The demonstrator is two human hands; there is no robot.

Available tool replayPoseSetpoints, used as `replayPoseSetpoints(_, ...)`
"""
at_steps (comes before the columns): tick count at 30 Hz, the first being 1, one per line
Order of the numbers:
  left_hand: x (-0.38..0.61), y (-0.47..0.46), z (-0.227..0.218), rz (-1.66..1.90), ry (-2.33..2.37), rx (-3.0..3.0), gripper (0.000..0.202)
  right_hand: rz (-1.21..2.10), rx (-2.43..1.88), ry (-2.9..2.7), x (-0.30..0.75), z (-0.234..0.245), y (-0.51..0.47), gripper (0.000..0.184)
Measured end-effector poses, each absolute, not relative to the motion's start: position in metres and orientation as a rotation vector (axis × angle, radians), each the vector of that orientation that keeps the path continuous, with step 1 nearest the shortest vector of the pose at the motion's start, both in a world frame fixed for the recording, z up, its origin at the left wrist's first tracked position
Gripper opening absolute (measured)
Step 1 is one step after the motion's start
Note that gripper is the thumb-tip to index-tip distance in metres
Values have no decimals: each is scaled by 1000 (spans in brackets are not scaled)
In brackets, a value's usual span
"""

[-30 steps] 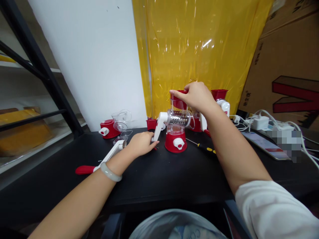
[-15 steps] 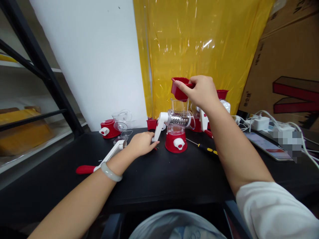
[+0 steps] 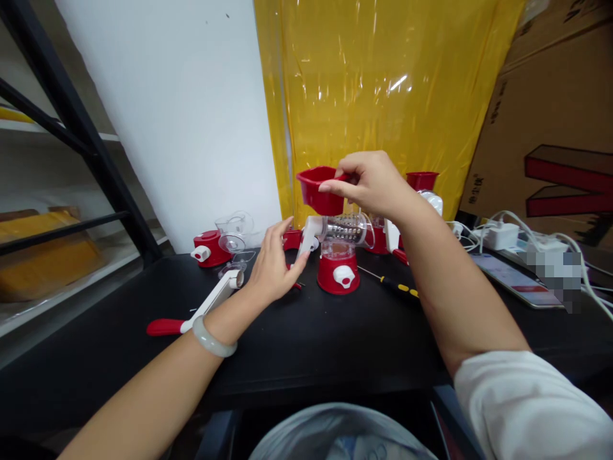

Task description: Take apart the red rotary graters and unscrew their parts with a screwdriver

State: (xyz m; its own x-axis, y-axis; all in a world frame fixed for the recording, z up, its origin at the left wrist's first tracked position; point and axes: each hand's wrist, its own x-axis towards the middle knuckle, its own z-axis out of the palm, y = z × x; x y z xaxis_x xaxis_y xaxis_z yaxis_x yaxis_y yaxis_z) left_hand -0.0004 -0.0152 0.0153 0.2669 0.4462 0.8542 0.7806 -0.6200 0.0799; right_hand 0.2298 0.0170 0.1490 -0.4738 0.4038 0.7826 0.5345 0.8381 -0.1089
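Note:
My right hand (image 3: 371, 182) pinches a red food pusher (image 3: 320, 191) by its rim, holding it just above and in front of the clear hopper of a rotary grater. That rotary grater (image 3: 338, 271) stands upright on the table with its red base, white knob and metal drum. A white crank arm (image 3: 311, 231) sticks out from the drum's left end. Beside it my left hand (image 3: 274, 265) is open, fingers spread upward and thumb close to the crank; whether they touch I cannot tell. Another crank handle (image 3: 211, 303) with a red grip lies left of my left hand.
A second red base (image 3: 211, 248) with clear parts stands at the left. Behind my right arm is another grater with a red pusher (image 3: 421, 181). A screwdriver (image 3: 400, 287), phone (image 3: 517, 281) and white chargers (image 3: 500, 235) lie to the right. A lined bin (image 3: 335, 421) sits below the table's edge.
My right hand has carried the red pusher left and slightly down, tilting it. My left hand has lifted and opened its fingers beside the crank.

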Motion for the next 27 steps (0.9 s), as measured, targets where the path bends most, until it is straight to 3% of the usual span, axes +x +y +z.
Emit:
replayPoseSetpoints(8,15,-34,22,-1363,-927,-2166,87,-138,-594,-2308,210,139,13,44)
replayPoseSetpoints(19,8,-22,17,-1499,-997,-2094,92,186,-497,-2463,210,136,7,24)
replayPoseSetpoints(27,3,-19,19,-1557,-1132,-2059,77,190,-449,-2532,203,133,0,17)
